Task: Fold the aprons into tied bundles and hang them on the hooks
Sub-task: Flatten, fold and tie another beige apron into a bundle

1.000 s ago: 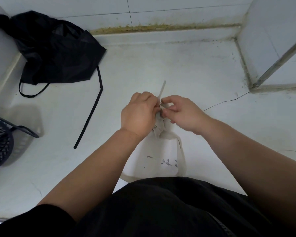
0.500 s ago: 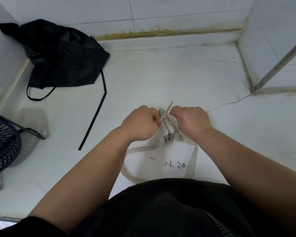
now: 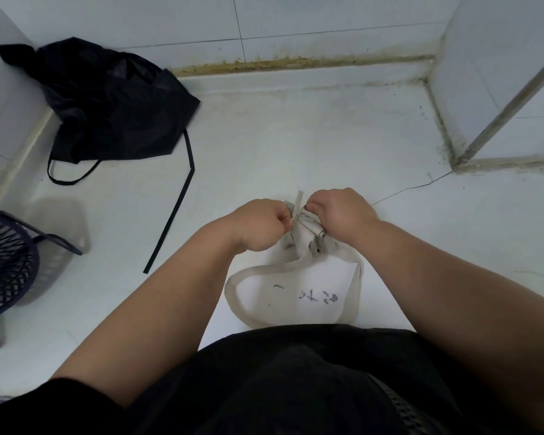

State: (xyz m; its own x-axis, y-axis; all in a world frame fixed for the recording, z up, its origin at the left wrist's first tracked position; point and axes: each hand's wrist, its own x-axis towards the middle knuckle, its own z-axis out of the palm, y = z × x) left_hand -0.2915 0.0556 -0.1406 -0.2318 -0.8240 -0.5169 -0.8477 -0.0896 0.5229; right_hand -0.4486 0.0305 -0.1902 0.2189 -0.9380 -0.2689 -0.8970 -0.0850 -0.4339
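A beige apron, rolled into a small bundle (image 3: 308, 240), lies on the white surface in the middle of the head view. Its wide neck loop (image 3: 233, 284) curves toward me around a bare patch with dark markings. My left hand (image 3: 259, 224) pinches one thin tie strap at the bundle's left side. My right hand (image 3: 339, 211) pinches the other strap end on the right, with a short strap tip (image 3: 299, 199) sticking up between the fists. A black apron (image 3: 113, 102) lies crumpled at the back left, its long strap (image 3: 173, 215) trailing forward. No hooks are in view.
A dark lattice basket (image 3: 4, 262) stands at the left edge. White tiled walls close the back and right, with a metal-edged corner (image 3: 471, 146) at the right. A thin crack (image 3: 415, 186) runs across the surface. My dark clothing fills the bottom.
Both hands have come lower onto the bundle and drawn apart, pulling the strap ends taut. The upright strap tip is shorter than a second ago.
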